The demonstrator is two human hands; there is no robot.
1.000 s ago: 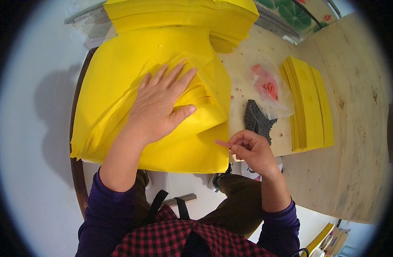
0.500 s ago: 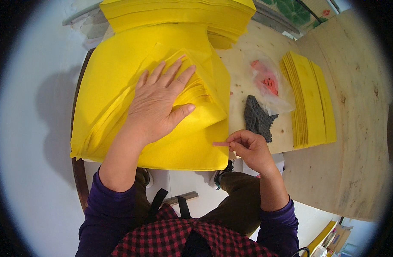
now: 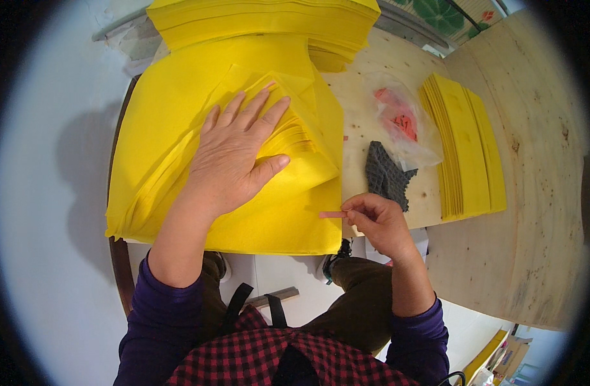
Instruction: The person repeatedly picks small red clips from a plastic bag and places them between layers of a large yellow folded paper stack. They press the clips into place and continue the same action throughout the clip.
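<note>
My left hand (image 3: 234,154) lies flat with fingers spread on a stack of yellow fabric sheets (image 3: 160,109). Under it the upper sheets are folded back, showing layered edges beside the thumb. A bit of pink (image 3: 270,84) shows just beyond the fingertips on the folded sheets. My right hand (image 3: 378,222) pinches a small pink strip (image 3: 332,215) between thumb and fingers. The strip's free end reaches over the right edge of the lower yellow sheet; I cannot tell if it touches the cloth.
A clear plastic bag (image 3: 426,151) with pink-red pieces inside lies on the wooden table (image 3: 430,199), beside a dark grey cloth (image 3: 386,174) with a jagged edge. Further right stands a stack of folded yellow fabric (image 3: 465,151). Another thick yellow stack (image 3: 263,22) sits at the back.
Almost nothing differs. Both hands keep their places and the right still pinches the pink strip; the whole view has shifted very slightly.
</note>
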